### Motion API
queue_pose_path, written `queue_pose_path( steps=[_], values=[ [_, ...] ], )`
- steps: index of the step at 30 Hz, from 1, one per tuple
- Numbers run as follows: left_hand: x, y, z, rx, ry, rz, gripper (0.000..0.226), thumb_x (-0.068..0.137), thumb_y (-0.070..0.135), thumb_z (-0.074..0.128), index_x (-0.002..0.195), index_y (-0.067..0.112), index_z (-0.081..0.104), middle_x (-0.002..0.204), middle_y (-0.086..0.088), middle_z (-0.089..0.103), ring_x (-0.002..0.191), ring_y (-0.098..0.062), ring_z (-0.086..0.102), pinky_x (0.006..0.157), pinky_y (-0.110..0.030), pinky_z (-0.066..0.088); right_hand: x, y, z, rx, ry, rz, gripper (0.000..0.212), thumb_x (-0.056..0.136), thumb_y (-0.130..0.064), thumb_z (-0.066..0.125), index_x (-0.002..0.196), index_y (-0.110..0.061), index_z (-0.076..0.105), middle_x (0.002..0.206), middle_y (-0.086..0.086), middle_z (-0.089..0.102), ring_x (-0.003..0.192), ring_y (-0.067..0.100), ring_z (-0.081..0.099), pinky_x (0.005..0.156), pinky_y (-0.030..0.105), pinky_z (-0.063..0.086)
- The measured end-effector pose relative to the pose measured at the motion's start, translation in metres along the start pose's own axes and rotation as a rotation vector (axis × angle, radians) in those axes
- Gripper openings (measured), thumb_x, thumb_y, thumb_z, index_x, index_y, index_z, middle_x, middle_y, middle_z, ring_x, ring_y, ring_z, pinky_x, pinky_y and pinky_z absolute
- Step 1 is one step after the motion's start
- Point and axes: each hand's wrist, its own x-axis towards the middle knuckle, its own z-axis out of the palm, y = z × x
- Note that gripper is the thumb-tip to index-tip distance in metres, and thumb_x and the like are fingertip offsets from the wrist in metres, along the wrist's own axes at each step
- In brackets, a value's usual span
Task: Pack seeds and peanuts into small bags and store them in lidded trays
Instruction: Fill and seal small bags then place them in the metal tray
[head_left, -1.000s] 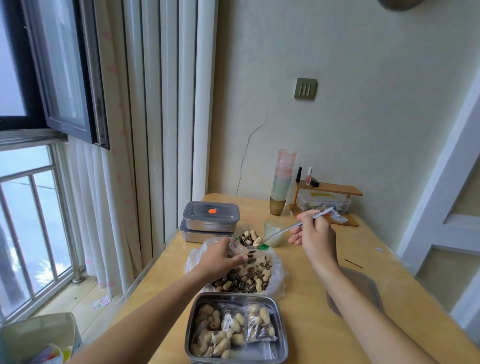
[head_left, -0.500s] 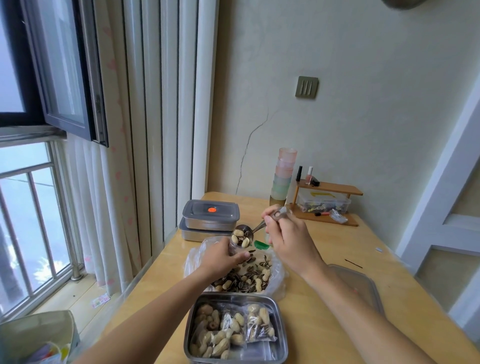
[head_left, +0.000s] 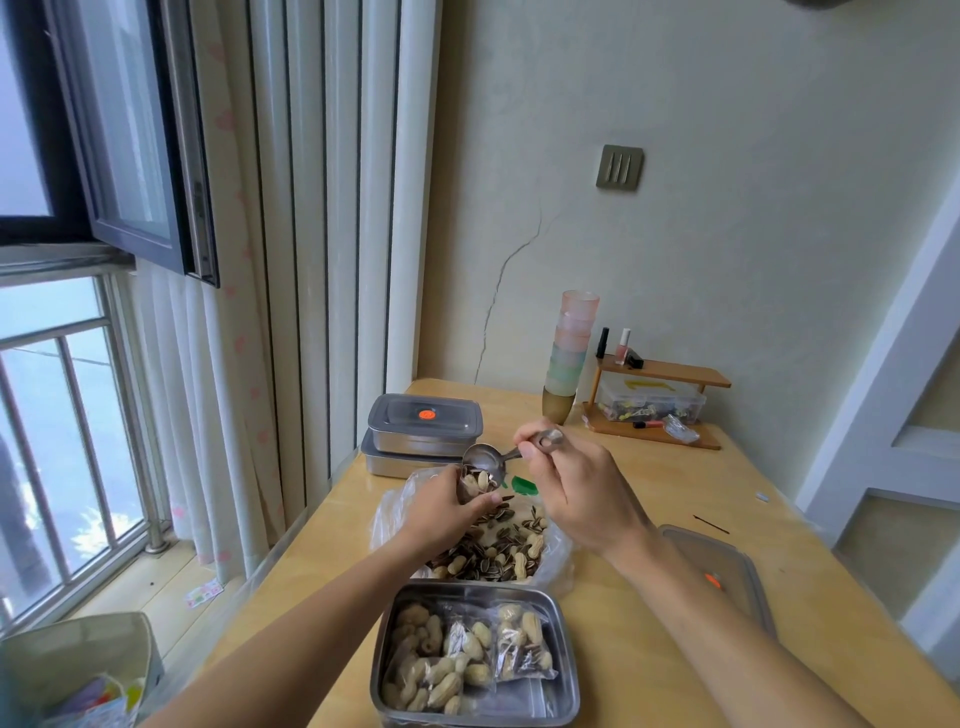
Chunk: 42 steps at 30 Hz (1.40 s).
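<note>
Three steel trays: two lidded trays stacked beyond the fingers of the left hand, and one open tray nearer than them, holding seemingly three filled bags. One small bag in those fingers, one scoop in the right hand, one loose lid.

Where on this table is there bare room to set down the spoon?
Bare tabletop lies between the wooden shelf and the loose lid, right of the right hand. Crowded down the middle: stacked trays, seed bag, open tray.
</note>
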Motion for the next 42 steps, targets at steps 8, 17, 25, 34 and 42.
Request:
queue_pose_path(
  steps=[8,17,25,34,42],
  values=[
    [-0.007,0.009,-0.011,-0.055,0.055,0.007,0.043,0.086,0.052,0.077,0.095,0.018,0.052,0.072,0.008,0.054,0.064,-0.005,0.048,0.054,-0.020,0.031,-0.002,0.001,-0.002,0.009,0.063,-0.037,0.021,0.107,-0.019,0.046,0.103,-0.009,0.064,0.079,-0.012,0.051,0.058,0.005,0.043,0.053,0.017,0.039],
    [-0.012,0.006,-0.016,-0.081,0.023,0.033,0.045,0.085,0.050,0.079,0.109,0.018,0.060,0.087,-0.001,0.070,0.076,-0.015,0.064,0.064,-0.027,0.048,-0.003,0.006,0.007,0.047,0.015,-0.020,0.027,0.110,-0.024,0.039,0.101,-0.011,0.061,0.086,-0.005,0.059,0.060,0.010,0.048,0.056,0.029,0.042],
    [-0.013,0.000,-0.018,-0.130,-0.034,0.017,0.053,0.082,0.046,0.084,0.119,0.018,0.057,0.093,0.007,0.070,0.077,-0.004,0.065,0.064,-0.015,0.048,-0.004,0.022,0.005,0.081,0.348,0.468,0.030,0.109,-0.021,0.044,0.092,-0.008,0.066,0.070,0.002,0.067,0.057,0.015,0.065,0.055,0.028,0.052],
    [-0.017,-0.001,-0.020,-0.095,-0.028,0.021,0.056,0.087,0.032,0.081,0.130,0.017,0.048,0.095,0.010,0.061,0.080,-0.001,0.058,0.062,-0.011,0.043,-0.061,0.079,0.038,0.550,0.213,1.460,0.032,0.111,-0.020,0.045,0.101,0.006,0.062,0.080,0.021,0.073,0.060,0.024,0.066,0.055,0.029,0.052],
    [-0.019,-0.003,-0.020,-0.131,-0.025,0.012,0.057,0.088,0.032,0.080,0.131,0.019,0.046,0.109,0.008,0.060,0.093,0.004,0.059,0.069,-0.009,0.049,-0.071,0.075,0.048,0.239,-0.030,1.456,0.046,0.101,-0.035,0.064,0.072,-0.002,0.074,0.054,0.001,0.065,0.038,0.015,0.048,0.041,0.021,0.036]
  ],
)
